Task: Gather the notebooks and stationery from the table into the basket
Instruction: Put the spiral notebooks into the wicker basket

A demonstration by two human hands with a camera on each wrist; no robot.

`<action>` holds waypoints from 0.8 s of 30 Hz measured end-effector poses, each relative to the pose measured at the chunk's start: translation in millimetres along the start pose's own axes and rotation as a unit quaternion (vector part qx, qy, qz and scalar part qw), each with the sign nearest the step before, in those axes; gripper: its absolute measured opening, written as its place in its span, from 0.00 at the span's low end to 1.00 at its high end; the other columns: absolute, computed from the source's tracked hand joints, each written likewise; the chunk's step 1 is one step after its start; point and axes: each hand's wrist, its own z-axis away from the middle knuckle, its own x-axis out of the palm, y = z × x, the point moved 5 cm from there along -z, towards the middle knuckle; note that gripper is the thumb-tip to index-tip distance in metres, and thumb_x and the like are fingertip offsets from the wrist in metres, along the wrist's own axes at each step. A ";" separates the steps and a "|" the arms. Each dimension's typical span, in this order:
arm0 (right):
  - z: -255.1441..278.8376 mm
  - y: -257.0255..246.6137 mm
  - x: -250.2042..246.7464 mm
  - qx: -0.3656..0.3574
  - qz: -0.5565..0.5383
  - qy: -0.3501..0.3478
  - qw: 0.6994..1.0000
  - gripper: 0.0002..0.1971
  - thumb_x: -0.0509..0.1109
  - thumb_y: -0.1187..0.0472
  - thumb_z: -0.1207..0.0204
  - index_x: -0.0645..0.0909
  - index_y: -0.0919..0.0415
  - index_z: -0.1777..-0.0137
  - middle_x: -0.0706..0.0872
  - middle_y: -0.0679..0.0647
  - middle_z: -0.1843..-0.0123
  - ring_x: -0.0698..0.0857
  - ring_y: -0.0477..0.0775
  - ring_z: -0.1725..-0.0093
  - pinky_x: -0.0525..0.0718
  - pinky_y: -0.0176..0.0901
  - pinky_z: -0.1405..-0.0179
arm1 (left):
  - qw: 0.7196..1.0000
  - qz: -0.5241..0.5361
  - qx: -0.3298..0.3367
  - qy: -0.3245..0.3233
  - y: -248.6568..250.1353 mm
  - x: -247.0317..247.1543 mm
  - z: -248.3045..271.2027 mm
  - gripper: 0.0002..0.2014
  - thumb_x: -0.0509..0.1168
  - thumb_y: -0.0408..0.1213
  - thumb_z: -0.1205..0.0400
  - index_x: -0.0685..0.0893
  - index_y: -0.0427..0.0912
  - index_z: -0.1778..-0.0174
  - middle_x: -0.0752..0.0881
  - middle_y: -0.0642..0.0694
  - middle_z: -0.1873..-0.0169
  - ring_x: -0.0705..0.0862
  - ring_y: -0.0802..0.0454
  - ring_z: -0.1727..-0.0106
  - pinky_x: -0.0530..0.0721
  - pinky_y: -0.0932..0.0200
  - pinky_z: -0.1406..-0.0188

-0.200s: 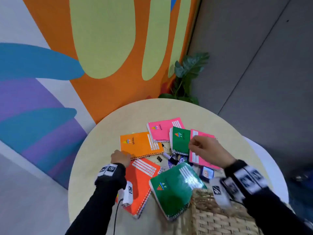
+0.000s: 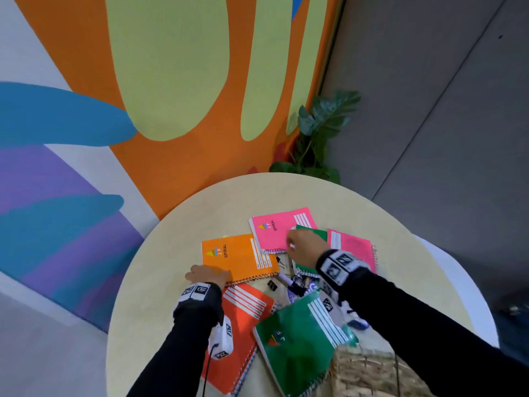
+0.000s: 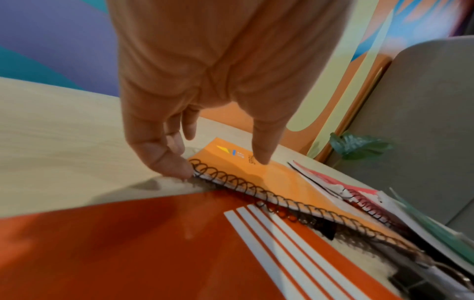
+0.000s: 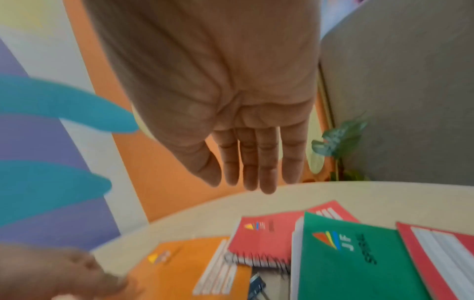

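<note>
My left hand (image 2: 201, 275) pinches the near-left spiral corner of the orange notebook (image 2: 237, 256). In the left wrist view the thumb (image 3: 263, 154) lies on its cover (image 3: 282, 178) and that corner is raised over the red-orange notebook (image 3: 128, 243). My right hand (image 2: 294, 245) hovers with straight fingers (image 4: 266, 174) over the small green notebook (image 4: 346, 263) and the pink notebook (image 2: 274, 230), holding nothing. Another pink notebook (image 2: 355, 250) lies to the right. A large green notebook (image 2: 297, 339) leans on the wicker basket (image 2: 369, 373) at the near edge.
Binder clips (image 2: 272, 285), pens and a lanyard (image 2: 300, 286) lie among the notebooks on the round pale table (image 2: 200, 213). A blue and white item (image 2: 356, 322) sits behind the basket. A potted plant (image 2: 317, 138) stands beyond the table's far edge by the painted wall.
My right hand has moved left, from the right pink notebook to above the small green and back pink ones. The left hand stays at the orange notebook's corner.
</note>
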 end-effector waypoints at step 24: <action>-75.5 -48.4 -41.4 -0.071 0.106 0.103 0.987 0.13 0.52 0.69 0.18 0.72 0.70 0.37 0.85 0.68 0.43 0.85 0.68 0.46 0.79 0.53 0.54 | 0.932 0.218 0.271 0.100 25.8 -79.1 37.7 0.11 0.61 0.37 0.17 0.76 0.43 0.39 0.89 0.41 0.62 0.85 0.42 0.59 0.75 0.57 0.63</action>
